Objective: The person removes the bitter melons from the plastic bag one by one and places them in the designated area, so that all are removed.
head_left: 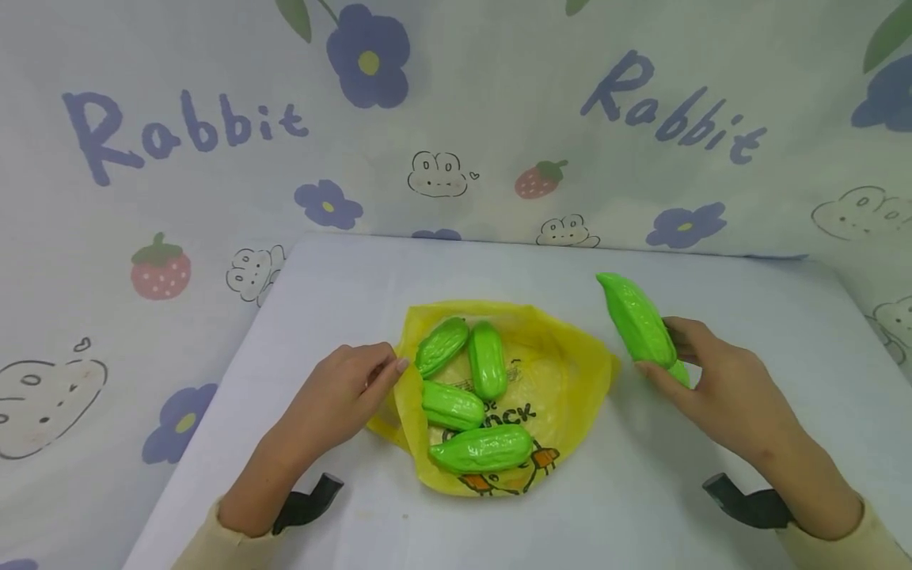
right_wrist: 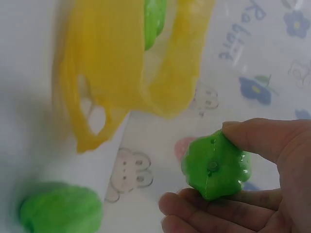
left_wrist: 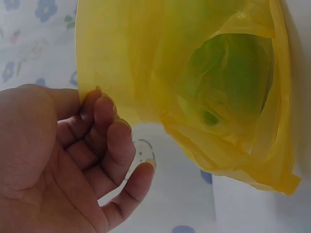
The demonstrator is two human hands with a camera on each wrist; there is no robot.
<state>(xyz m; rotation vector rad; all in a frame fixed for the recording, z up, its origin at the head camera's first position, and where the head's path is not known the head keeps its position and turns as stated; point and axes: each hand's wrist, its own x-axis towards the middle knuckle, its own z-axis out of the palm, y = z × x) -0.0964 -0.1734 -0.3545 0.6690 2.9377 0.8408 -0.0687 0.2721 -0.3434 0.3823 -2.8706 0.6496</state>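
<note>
A yellow plastic bag point(head_left: 570, 372) lies with its mouth wide. Inside are several shiny green toy bitter melons point(head_left: 480, 449). My left hand point(head_left: 349, 392) pinches the bag's left rim between thumb and fingertips; the left wrist view shows the yellow film point(left_wrist: 116, 63) rising from that pinch. To the right of the bag, my right hand point(head_left: 727, 388) grips another toy bitter melon point(head_left: 637, 321) above the table, its pointed tip facing away. In the right wrist view, its blunt end point(right_wrist: 214, 167) sits between thumb and fingers. One more bitter melon point(right_wrist: 60, 208) rests below, mostly hidden in the head view.
The white table point(head_left: 399, 269) reaches back to a hanging cloth point(head_left: 484, 95) printed with flowers, strawberries and rabbits. Bag handle loops stick out at the sides, one handle point(right_wrist: 92, 131) showing in the right wrist view. Black straps point(head_left: 309, 503) sit at both wrists.
</note>
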